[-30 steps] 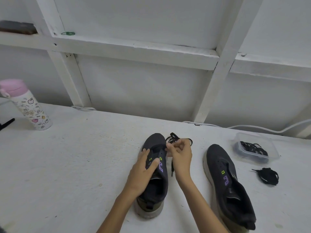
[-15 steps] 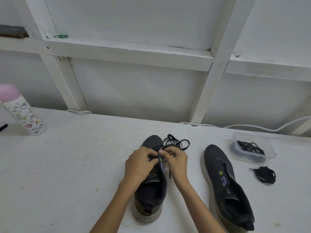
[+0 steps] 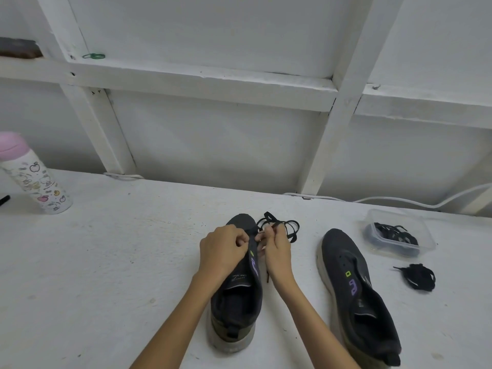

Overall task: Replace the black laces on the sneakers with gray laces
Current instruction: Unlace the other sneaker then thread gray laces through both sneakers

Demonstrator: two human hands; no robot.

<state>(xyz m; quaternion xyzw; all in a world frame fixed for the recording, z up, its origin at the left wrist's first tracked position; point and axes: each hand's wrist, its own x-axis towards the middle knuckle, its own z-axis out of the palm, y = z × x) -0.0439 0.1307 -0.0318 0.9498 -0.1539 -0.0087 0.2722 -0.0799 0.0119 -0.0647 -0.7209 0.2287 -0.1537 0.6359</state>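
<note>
Whereas your left hand [image 3: 225, 246] lay open a second ago, its fingers [image 3: 241, 242] now curl onto the eyelet edge of the left sneaker [image 3: 234, 302], meeting your right hand [image 3: 277, 249], which pinches the black lace [image 3: 282, 226] looped at the toe's 1 o'clock. Probably only the last eyelets remain to unthread.

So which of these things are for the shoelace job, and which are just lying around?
For the job: middle sneaker, gripped by the left hand; dark lace, pinched by the right hand; other sneaker; tub of laces; loose lace bundle.
Just lying about: pink-capped bottle; green rubber band; white cable.
</note>
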